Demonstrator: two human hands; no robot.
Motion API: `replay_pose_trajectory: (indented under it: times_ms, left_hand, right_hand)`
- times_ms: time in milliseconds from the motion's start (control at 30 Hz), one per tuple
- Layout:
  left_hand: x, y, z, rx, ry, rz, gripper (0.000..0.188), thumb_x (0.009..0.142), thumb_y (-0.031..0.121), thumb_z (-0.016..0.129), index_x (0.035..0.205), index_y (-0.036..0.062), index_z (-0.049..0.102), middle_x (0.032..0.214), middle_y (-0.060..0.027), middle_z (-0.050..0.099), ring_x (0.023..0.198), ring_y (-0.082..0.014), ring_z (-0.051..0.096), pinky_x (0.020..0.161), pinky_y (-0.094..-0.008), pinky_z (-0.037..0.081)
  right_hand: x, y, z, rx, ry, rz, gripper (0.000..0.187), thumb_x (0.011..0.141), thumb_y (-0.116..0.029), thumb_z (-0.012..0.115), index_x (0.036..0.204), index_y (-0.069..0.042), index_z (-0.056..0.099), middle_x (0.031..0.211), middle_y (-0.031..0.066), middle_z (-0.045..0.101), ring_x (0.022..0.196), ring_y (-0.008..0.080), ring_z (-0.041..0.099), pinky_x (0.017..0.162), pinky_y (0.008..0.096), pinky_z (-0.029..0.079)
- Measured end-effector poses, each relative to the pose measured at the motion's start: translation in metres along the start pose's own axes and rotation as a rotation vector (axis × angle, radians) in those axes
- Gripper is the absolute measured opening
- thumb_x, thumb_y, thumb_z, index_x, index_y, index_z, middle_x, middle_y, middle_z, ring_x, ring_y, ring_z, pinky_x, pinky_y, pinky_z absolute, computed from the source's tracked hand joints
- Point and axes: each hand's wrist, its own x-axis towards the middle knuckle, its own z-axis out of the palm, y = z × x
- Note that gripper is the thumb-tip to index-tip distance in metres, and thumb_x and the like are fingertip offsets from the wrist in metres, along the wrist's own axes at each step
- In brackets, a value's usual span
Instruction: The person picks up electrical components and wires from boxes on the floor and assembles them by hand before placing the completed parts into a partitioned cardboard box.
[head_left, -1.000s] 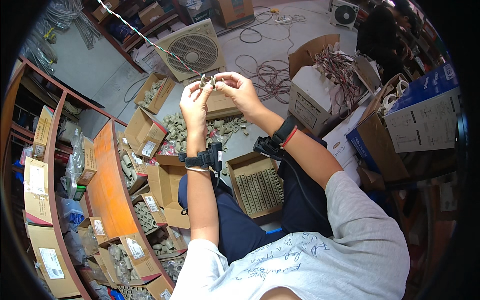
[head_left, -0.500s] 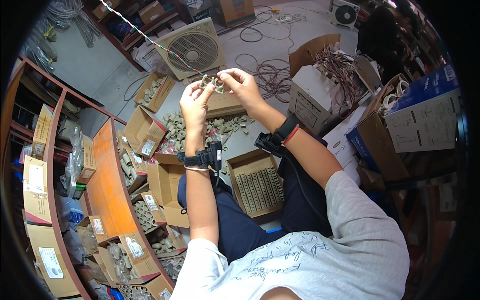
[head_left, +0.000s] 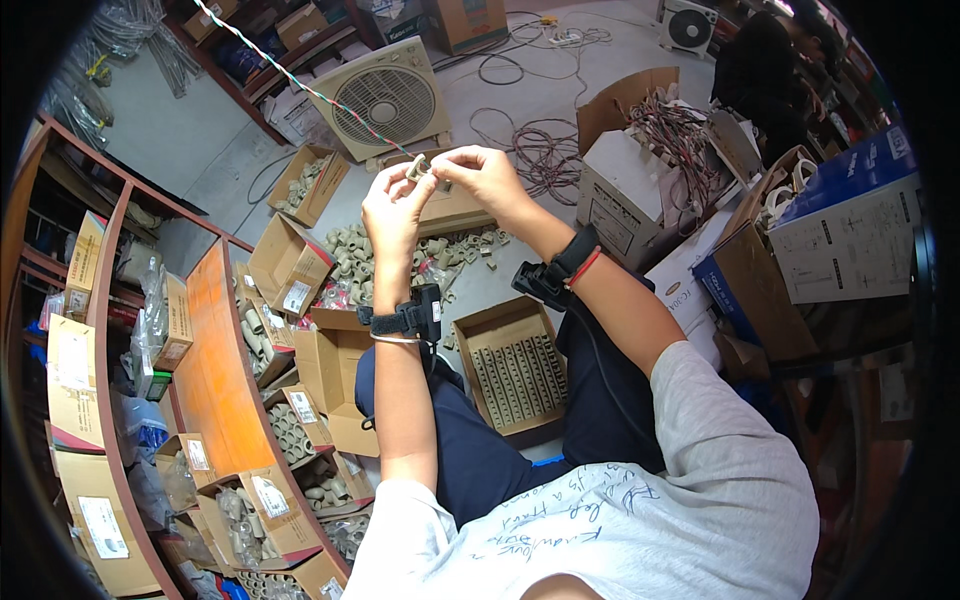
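Beige plastic clip (head_left: 418, 167) is what we've got up front, held out at arm's length over the floor, with a small cardboard box (head_left: 450, 212) beyond it. Our left hand (head_left: 390, 210) has a narrow pinch on it between thumb and fingers, and our right hand (head_left: 485, 180) meets it from the other side, fingertips bunched together. We honestly can't tell if the right fingers grip the clip too or just touch it, since they cover that end. Best guess on why: a fingertip pinch leaves most of such a tiny piece free for both hands, and holding it out there puts it in plain sight. Its visible end points up and to the right, away from us, and the long axis looks slanted from lower left to upper right, but it's so small we wouldn't swear to it. Twisted cord (head_left: 300, 82) runs down to about the same spot; contact, no idea. Between our legs sits an open carton (head_left: 500, 320) with similar-looking pieces in tidy rows (head_left: 520, 378), probably parked there for easy reach, and loose fittings (head_left: 350, 250) lie heaped past our left wrist.
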Motion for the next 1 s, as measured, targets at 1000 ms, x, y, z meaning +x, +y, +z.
replay_pose_trajectory:
  times_ms: [1000]
  left_hand:
    - [-0.005,0.006,0.002,0.071,-0.05,-0.158,0.028,0.083,0.029,0.067,0.097,0.0056,0.067,0.084,0.0006,0.067,0.052,-0.0004,0.038,0.047,-0.0172,0.031]
  right_hand:
    - [-0.005,-0.011,0.003,0.056,0.097,0.069,0.02,0.081,-0.017,0.068,0.09,0.001,0.069,0.083,0.0047,0.068,0.075,0.0081,0.059,0.069,0.0233,0.047]
